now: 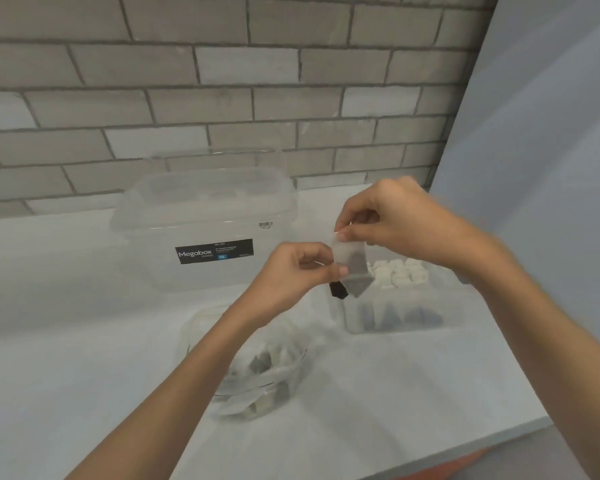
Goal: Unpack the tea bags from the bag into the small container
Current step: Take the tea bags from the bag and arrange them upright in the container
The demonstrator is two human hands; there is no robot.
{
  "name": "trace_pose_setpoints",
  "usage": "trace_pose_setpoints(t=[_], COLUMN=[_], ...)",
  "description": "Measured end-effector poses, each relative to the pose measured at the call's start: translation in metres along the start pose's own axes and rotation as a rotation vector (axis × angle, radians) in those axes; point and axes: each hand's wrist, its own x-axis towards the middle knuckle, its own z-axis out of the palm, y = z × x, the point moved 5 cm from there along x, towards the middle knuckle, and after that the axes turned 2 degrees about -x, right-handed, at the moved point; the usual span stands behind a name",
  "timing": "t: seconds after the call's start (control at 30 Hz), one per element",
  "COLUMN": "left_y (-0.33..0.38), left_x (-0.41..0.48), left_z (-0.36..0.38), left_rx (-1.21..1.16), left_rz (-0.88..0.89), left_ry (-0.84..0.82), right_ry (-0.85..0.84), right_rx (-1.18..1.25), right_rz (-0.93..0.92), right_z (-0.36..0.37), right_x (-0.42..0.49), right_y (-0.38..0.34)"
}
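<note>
Currently, left grip [291,276] and right grip [395,216] both pinching one tea bag [351,263], above small container [455,317] at right, plastic bag [253,370] near, Megabox tub [205,216] far.

Counter [84,358]: big box [201,216] at the back, against the wall [222,81]. Small container [402,317] sits right of it and nearer, beside the side panel [551,133]. Bag [257,372] in front of the box, left of the small container. Left hand [291,271] and right hand [388,216] pinch 1 tea bag [352,268] in the air over the container's left end.

free: counter [56,358] left | blocked: big box [201,216] behind, small container [402,318] and panel [541,150] right
</note>
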Motion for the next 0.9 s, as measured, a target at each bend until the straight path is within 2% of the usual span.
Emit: trace_pose_setpoints(t=[0.27,0.43,0.57,0.7,0.8,0.9], left_y=[0.02,-0.004,-0.041,-0.069,-0.088,-0.099], left_x=[0.081,0.126,0.148,0.157,0.16,0.161], left_z=[0.042,0.087,0.125,0.146,0.151,0.15], left_rx=[0.269,0.463,0.569,0.667,0.84,0.927], left_rz=[0.14,0.073,-0.117,-0.29,-0.337,-0.376], left_ry=[0.019,-0.06,-0.314,-0.476,-0.552,-0.555], right_ry=[0.046,0.043,-0.079,-0.218,-0.358,-0.499], right_rx=[-0.044,-0.134,-0.166,-0.163,-0.16,-0.139], right_rz=[0.166,0.22,0.246,0.273,0.278,0.272], right_z=[-0.03,-0.021,0.0,0.026,0.052,0.073], right_x=[-0.014,-0.014,-0.012,-0.008,-0.003,-0.001], right_y=[0.104,0.161,0.192,0.21,0.218,0.218])
